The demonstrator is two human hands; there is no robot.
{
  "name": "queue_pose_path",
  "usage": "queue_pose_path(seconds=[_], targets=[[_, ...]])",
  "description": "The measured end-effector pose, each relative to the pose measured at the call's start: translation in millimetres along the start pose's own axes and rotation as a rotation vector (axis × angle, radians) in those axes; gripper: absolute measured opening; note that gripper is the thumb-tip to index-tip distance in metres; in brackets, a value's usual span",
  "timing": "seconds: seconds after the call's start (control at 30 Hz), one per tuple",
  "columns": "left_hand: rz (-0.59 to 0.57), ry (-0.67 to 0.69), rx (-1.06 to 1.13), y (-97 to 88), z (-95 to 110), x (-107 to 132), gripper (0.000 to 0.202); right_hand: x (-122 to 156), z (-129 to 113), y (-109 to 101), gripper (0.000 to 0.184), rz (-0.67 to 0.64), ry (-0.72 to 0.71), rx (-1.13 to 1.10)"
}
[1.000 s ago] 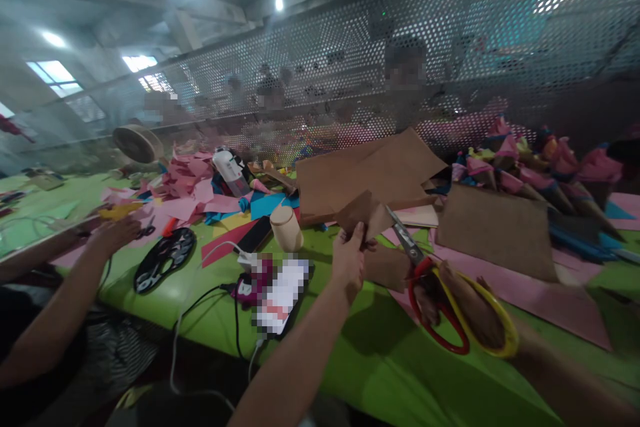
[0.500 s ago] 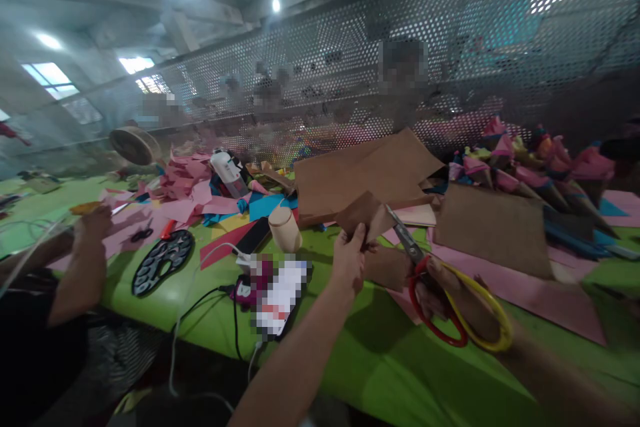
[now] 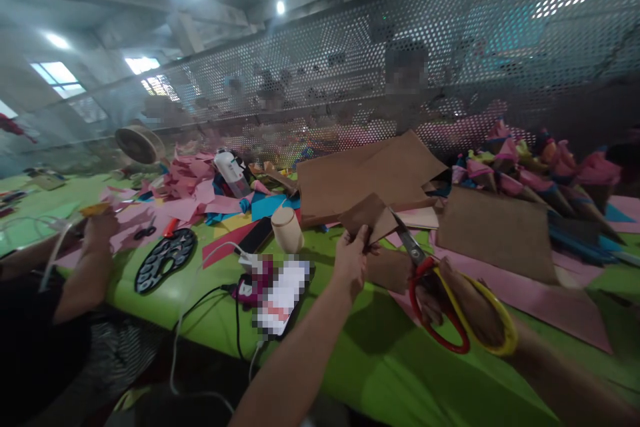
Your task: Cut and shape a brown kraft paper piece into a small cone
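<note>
My left hand [image 3: 353, 255] pinches a small piece of brown paper [image 3: 367, 215] above the green table. In my right hand [image 3: 440, 293] is a pair of scissors [image 3: 416, 253] with one red and one yellow handle loop. Their blades point up and left and meet the right edge of the brown paper; how far they reach around it is hard to make out. Another brown paper piece [image 3: 390, 270] lies below, partly behind my hands. A large brown sheet [image 3: 360, 177] rests behind them, and a second brown sheet [image 3: 495, 233] is to the right.
A pale cup [image 3: 287, 230], a phone [image 3: 285, 300] on a cable and a black paint palette [image 3: 166, 260] are on the green table [image 3: 380, 360]. Pink paper [image 3: 540, 307] lies right, near several wrapped paper flowers [image 3: 520, 167]. A co-worker's arm [image 3: 90, 267] reaches in from the left.
The whole view has shifted slightly. My hands, the brown paper and the scissors keep nearly the same places relative to each other.
</note>
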State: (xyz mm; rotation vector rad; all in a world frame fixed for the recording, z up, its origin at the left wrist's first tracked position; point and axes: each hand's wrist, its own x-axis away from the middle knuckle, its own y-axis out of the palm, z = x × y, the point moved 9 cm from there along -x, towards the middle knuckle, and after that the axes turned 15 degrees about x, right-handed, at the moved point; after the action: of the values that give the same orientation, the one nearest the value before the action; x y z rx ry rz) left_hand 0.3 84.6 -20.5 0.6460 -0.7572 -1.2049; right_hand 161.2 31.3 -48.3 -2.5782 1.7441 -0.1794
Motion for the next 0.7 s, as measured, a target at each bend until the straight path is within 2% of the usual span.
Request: queue_pose_path(seconds=[0.1,0.2,0.4,0.7], targets=[[0.001,-0.021,0.001,0.1,-1.7,1.0,0.043,-0.4,3.7,2.6,0.06,-0.021,0.009,-0.06],[-0.01,-0.049,0.004,0.1,-5.8,1.9,0.045,2.3,4.0,-1.0,0.059,0.026,0.008,-0.085],[-0.031,-0.057,-0.016,-2.7,-13.6,-0.8,0.046,6.1,-8.7,1.0,0.042,0.046,0.019,-0.162],[-0.012,-0.06,-0.059,-2.2,-16.0,-0.2,0.046,2.8,-22.4,9.0,0.066,0.086,0.027,-0.125]])
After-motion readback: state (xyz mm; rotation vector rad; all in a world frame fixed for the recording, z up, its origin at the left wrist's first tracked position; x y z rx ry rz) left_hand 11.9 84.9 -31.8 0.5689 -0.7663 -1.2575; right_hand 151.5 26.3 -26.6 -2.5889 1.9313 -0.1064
